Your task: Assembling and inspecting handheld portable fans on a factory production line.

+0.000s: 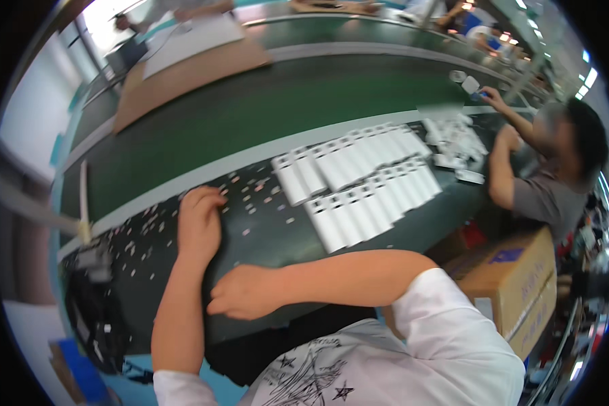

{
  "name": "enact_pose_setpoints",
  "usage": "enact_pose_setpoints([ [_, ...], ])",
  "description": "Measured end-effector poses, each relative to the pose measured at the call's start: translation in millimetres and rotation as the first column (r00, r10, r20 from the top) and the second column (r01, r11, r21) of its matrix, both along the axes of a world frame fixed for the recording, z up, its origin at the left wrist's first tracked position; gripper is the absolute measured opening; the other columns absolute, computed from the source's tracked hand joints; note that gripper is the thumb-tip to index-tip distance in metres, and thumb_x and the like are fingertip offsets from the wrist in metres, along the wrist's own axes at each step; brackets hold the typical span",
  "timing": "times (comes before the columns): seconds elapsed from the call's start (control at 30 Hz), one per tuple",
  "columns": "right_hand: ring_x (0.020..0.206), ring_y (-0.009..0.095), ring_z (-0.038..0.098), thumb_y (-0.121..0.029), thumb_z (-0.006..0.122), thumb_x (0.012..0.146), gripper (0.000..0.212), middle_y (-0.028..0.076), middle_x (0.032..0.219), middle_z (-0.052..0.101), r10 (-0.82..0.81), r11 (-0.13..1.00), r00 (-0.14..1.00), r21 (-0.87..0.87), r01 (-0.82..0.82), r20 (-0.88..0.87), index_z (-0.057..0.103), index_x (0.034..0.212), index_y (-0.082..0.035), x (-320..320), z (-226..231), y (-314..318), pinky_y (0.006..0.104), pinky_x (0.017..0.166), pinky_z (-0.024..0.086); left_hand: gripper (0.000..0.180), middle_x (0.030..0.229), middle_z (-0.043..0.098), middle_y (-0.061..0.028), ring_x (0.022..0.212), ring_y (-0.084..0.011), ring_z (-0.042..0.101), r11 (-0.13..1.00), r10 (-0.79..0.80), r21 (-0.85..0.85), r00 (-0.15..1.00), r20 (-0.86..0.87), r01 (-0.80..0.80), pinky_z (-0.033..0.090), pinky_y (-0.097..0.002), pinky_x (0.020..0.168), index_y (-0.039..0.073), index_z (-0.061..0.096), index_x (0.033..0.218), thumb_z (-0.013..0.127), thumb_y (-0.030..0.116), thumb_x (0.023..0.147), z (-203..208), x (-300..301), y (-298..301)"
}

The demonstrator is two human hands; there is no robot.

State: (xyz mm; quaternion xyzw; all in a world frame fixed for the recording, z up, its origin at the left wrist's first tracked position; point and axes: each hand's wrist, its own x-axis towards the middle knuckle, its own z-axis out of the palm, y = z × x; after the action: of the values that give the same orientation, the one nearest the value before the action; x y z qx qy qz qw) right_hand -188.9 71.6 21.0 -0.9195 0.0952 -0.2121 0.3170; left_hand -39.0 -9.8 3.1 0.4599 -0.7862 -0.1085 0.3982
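My left hand (200,215) is over the dark work table (271,237), its fingers bent to the right and drawn together among the scattered small pale pieces (250,196). Nearer me, my right hand (245,291) is low over the table with its fingers curled toward the left. Whatever either hand may hold is hidden or too small to make out. To the right of both hands lie two rows of flat white rectangular pieces (358,210), each with a dark mark near its far end.
Beyond the table runs a green conveyor belt (304,95), with a brown board (196,74) across it. At the right, a co-worker (555,169) handles items beside a pile of white parts (457,139). A cardboard box (514,284) stands near my right elbow; a black bag (95,318) is left.
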Motion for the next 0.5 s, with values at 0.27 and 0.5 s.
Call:
enact_pose_setpoints([
  [0.27,0.085,0.032,0.065,-0.015,0.059,0.085,0.014,0.011,0.084,0.062,0.020,1.000,0.999,0.018,-0.020,0.042,0.065,0.097,-0.008,12,-22,4,0.0449,0.073,0.053,0.024,0.117,0.065,-0.0133,0.115,-0.0340,0.057,0.993,0.102,0.053,0.990,0.093,-0.107,0.046,-0.0420,0.100,0.003,0.071,0.105,0.056,-0.003,0.087,-1,7,8],
  [0.5,0.084,0.032,0.065,-0.016,0.060,0.085,0.014,0.010,0.083,0.062,0.028,1.000,0.999,-0.007,-0.028,0.026,0.065,0.095,-0.008,17,-23,5,0.0446,0.072,0.052,0.027,0.133,0.056,-0.0141,0.131,-0.0356,0.045,0.988,0.106,0.089,0.974,0.202,-0.126,0.038,-0.0439,0.109,0.004,0.067,0.116,0.058,0.004,0.090,-2,11,13],
])
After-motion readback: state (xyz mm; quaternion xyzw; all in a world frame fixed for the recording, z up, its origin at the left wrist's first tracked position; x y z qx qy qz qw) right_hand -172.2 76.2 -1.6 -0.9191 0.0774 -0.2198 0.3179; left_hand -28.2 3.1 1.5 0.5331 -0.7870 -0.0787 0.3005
